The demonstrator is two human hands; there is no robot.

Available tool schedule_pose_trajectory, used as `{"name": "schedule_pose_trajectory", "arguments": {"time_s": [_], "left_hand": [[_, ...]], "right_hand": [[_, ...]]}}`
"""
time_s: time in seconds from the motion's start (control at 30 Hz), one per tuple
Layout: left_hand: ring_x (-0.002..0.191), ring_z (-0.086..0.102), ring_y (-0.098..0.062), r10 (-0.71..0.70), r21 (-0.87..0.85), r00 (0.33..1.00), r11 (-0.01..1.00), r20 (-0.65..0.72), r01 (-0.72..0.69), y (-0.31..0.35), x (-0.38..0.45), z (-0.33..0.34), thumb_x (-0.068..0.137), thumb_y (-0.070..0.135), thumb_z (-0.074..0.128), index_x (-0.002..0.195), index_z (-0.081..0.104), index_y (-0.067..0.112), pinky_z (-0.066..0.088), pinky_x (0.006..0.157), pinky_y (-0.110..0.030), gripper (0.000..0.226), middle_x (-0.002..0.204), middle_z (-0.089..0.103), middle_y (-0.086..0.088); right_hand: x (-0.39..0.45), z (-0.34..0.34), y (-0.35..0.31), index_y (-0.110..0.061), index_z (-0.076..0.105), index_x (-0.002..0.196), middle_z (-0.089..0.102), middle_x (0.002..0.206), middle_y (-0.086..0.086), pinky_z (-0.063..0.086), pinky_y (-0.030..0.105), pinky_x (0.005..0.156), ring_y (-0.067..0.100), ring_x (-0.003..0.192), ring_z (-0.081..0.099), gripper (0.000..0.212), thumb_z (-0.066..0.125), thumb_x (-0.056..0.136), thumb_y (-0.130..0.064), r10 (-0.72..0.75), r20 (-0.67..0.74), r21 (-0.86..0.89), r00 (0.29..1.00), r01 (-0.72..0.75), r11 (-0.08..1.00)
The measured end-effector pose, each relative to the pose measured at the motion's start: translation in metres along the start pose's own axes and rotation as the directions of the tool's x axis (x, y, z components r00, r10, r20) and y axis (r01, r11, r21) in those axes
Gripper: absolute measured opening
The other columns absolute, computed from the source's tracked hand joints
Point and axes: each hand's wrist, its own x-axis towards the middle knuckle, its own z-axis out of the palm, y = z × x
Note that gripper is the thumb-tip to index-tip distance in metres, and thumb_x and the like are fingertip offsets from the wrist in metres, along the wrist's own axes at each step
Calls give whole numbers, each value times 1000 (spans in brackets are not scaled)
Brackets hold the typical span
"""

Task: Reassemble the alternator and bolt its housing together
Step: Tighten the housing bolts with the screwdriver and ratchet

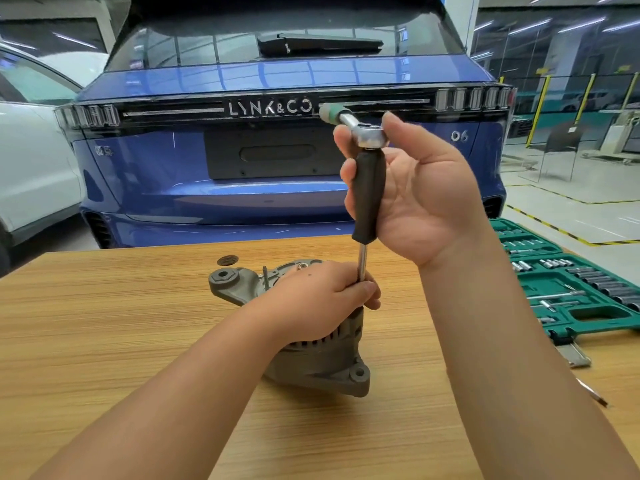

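The left hand (322, 299) grips the driver's steel shaft (362, 263) above the alternator (311, 358); the raised right hand (412, 188) curls around its black handle (369, 192).

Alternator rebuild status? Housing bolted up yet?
Looks done: the alternator stands on the table with its two housing halves together. In hand: the left hand steadies a driver shaft standing on the housing, while the right hand holds its black handle with a ratchet on top, so one bolt is being worked. Left: how many bolts remain is hidden by the hand.
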Motion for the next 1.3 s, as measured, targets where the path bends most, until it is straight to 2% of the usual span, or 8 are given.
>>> {"name": "schedule_pose_trajectory", "arguments": {"time_s": [0.2, 0.3, 0.37, 0.53, 0.87, 1.03, 1.17, 1.3], "left_hand": [[107, 61, 8, 19, -30, 1000, 999, 12, -19, -1, -1, -1, 109, 46, 40, 100, 63, 46, 49, 106, -39, 25, 100, 70, 34], [105, 61, 9, 29, -29, 999, 999, 16, -29, -1, 0, 0, 110, 44, 40, 101, 61, 46, 50, 104, -36, 22, 97, 69, 32], [103, 61, 11, 27, -24, 1000, 999, 12, -27, -1, 1, 0, 110, 43, 41, 98, 60, 47, 51, 102, -33, 23, 94, 69, 33], [99, 60, 13, 24, -18, 1000, 1000, -14, -24, -4, 2, 0, 109, 44, 42, 93, 61, 46, 49, 97, -28, 25, 95, 71, 32], [94, 60, 15, 8, 7, 1000, 1000, -12, -8, -4, 4, 2, 109, 44, 42, 90, 58, 48, 50, 95, -26, 25, 84, 64, 46], [93, 58, 17, 39, 47, 999, 998, -8, -38, -4, 1, 3, 108, 46, 41, 95, 57, 51, 49, 87, -22, 21, 88, 67, 39], [97, 59, 14, 35, 60, 999, 998, -10, -34, -2, 0, 2, 108, 47, 42, 94, 56, 52, 49, 97, -32, 21, 92, 67, 42], [99, 60, 14, 26, 33, 1000, 999, -5, -26, -2, -2, 1, 108, 45, 43, 93, 58, 49, 51, 100, -32, 22, 96, 65, 44]], "right_hand": [[-2, -1, 7, -22, 56, 90, 69, 94, 0, 47, 29, 70, 19, 79, 67, 18, 67, 84, -9, -205, 42, -46, 978, 207, 977], [0, 3, 19, -24, 60, 98, 66, 91, 3, 50, 28, 64, 18, 72, 64, 25, 58, 97, 0, -568, 66, -551, 820, 505, 664], [4, 3, 24, -26, 62, 98, 60, 80, 0, 47, 30, 58, 19, 64, 56, 36, 51, 95, 8, -606, 136, -640, 784, 536, 550], [6, -3, 22, -12, 64, 109, 56, 87, 11, 41, 31, 61, 24, 66, 50, 38, 41, 81, -24, -370, 255, -235, 894, 428, 873], [8, -5, 22, -15, 54, 126, 62, 81, 0, 46, 28, 60, 16, 66, 54, 38, 61, 92, -32, -367, 68, -314, 928, 369, 875], [7, 1, 19, -13, 56, 111, 56, 59, -9, 41, 25, 49, 12, 51, 47, 29, 74, 88, -16, -540, -212, -470, 815, 399, 787], [1, -2, 3, -9, 67, 108, 70, 84, 0, 46, 26, 64, 12, 62, 59, 29, 66, 88, -30, -154, -117, -107, 981, 142, 984], [-1, -3, 5, -11, 76, 93, 71, 94, -1, 48, 26, 75, 13, 79, 65, 23, 64, 81, -27, -29, 19, 4, 999, 29, 1000]]}}
